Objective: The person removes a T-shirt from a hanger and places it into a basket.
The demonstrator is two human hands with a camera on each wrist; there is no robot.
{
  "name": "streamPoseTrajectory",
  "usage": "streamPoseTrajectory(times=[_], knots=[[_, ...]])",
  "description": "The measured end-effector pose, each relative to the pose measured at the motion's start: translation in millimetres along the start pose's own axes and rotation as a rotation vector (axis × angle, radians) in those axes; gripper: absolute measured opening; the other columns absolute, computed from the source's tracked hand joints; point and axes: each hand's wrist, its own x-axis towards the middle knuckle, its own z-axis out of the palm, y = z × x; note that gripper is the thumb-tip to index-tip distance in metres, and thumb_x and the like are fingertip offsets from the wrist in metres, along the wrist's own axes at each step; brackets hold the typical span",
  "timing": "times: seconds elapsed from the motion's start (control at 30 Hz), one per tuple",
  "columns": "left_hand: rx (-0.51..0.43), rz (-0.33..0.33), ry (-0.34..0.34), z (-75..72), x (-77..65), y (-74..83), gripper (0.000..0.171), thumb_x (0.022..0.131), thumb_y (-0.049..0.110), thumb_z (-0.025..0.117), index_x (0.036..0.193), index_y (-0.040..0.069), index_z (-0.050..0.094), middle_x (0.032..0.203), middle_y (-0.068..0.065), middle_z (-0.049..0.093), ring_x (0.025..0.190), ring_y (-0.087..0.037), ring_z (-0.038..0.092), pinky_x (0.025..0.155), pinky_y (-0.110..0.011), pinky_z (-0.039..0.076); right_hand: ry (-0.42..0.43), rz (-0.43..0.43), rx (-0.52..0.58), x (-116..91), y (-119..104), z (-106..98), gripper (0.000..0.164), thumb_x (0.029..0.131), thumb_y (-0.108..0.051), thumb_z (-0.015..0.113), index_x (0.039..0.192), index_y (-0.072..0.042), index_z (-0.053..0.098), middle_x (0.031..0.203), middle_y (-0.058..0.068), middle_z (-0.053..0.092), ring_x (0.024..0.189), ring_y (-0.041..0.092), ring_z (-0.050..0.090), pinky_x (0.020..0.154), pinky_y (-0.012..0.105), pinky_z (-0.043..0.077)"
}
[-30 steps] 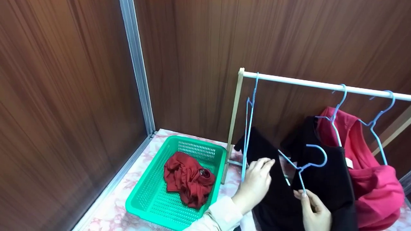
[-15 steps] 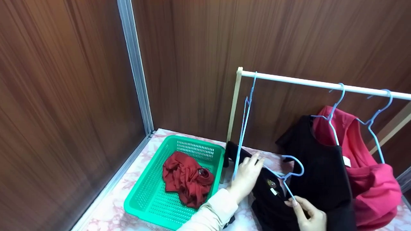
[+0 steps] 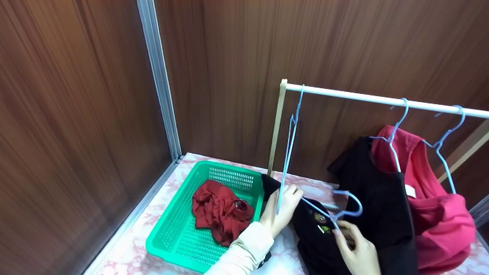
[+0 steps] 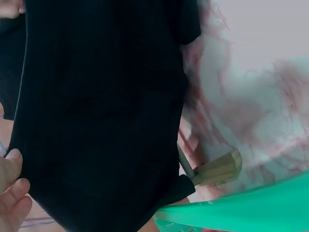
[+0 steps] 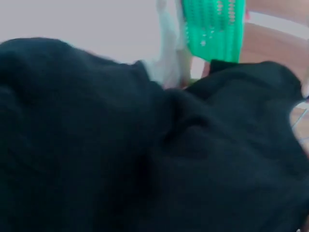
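Note:
A black shirt with a small white label inside its neckline hangs between both hands over the marbled surface. My left hand pinches its edge near one shoulder; in the left wrist view the fingertips press on the cloth's border. A loose light-blue hanger lies partly inside the neckline, hook toward the right. My right hand pinches this hanger just below the hook, between thumb and fingers. In the right wrist view, black cloth fills most of the picture and hides the hand.
A bare blue hanger hangs at the left end of the rack's white bar, overlapping my left hand. Another black garment and a pink-red one hang at right. The green basket holds a crumpled dark-red garment.
Both hands have shifted left, carrying the black shirt and loose hanger with them. The shirt's shoulder now reaches the basket's right edge. The hanging clothes have hardly moved.

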Motion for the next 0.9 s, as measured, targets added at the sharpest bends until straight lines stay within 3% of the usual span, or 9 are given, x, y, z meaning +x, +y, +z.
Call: streamPoseTrajectory(times=[0.13, 0.27, 0.4, 0.53, 0.77, 0.9], knots=[[0.008, 0.068, -0.008, 0.7, 1.5, 2.6, 0.017, 0.086, 0.011, 0.05, 0.085, 0.023, 0.063, 0.084, 0.012, 0.062, 0.079, -0.003, 0.057, 0.072, -0.015, 0.044, -0.045, 0.009, -0.039, 6.7, -12.9, 1.9, 0.028, 0.082, 0.001, 0.066, 0.109, -0.006, 0.064, 0.074, 0.004, 0.071, 0.063, -0.021, 0.053, 0.061, 0.005, 0.043], [-0.054, 0.068, -0.001, 1.9, -0.5, 1.6, 0.014, 0.086, 0.012, 0.057, 0.083, 0.024, 0.065, 0.086, 0.015, 0.066, 0.081, 0.0, 0.059, 0.074, -0.012, 0.045, -0.05, -0.035, -0.024, 11.1, -17.1, 1.7, 0.018, 0.085, 0.0, 0.063, 0.101, -0.008, 0.067, 0.071, 0.003, 0.068, 0.053, -0.013, 0.05, 0.054, 0.01, 0.04], [-0.231, -0.048, 0.022, 4.9, -3.5, -2.5, 0.008, 0.086, 0.016, 0.062, 0.084, 0.021, 0.068, 0.085, 0.013, 0.071, 0.08, -0.002, 0.063, 0.073, -0.012, 0.047, -0.033, -0.087, -0.027, 11.0, -11.3, 1.5, 0.015, 0.082, 0.004, 0.064, 0.09, -0.008, 0.067, 0.064, 0.001, 0.064, 0.048, -0.01, 0.044, 0.05, 0.011, 0.037], [-0.374, -0.199, 0.019, 10.9, -5.4, -5.6, 0.004, 0.086, 0.017, 0.063, 0.085, 0.014, 0.065, 0.081, 0.004, 0.07, 0.078, -0.01, 0.065, 0.072, -0.018, 0.048, -0.029, -0.114, -0.034, 9.1, -4.0, 1.1, 0.014, 0.081, 0.006, 0.065, 0.091, -0.004, 0.066, 0.062, 0.001, 0.063, 0.049, -0.012, 0.041, 0.049, 0.01, 0.036], [-0.331, -0.344, -0.028, 14.0, -13.2, -8.7, 0.009, 0.085, 0.008, 0.062, 0.09, 0.009, 0.055, 0.085, -0.001, 0.067, 0.085, -0.017, 0.063, 0.071, -0.025, 0.051, -0.039, -0.064, -0.053, 8.0, -2.7, -0.8, 0.009, 0.085, 0.003, 0.061, 0.088, -0.004, 0.066, 0.062, -0.007, 0.056, 0.053, -0.01, 0.04, 0.052, 0.012, 0.034], [-0.304, -0.419, 0.012, 20.4, -15.0, -12.5, 0.015, 0.082, 0.005, 0.064, 0.095, 0.004, 0.056, 0.092, -0.006, 0.066, 0.091, -0.02, 0.062, 0.073, -0.029, 0.053, -0.035, -0.004, -0.059, 8.2, -5.1, -4.4, 0.009, 0.086, 0.003, 0.06, 0.085, -0.004, 0.065, 0.062, -0.011, 0.053, 0.057, -0.011, 0.041, 0.057, 0.012, 0.034]])
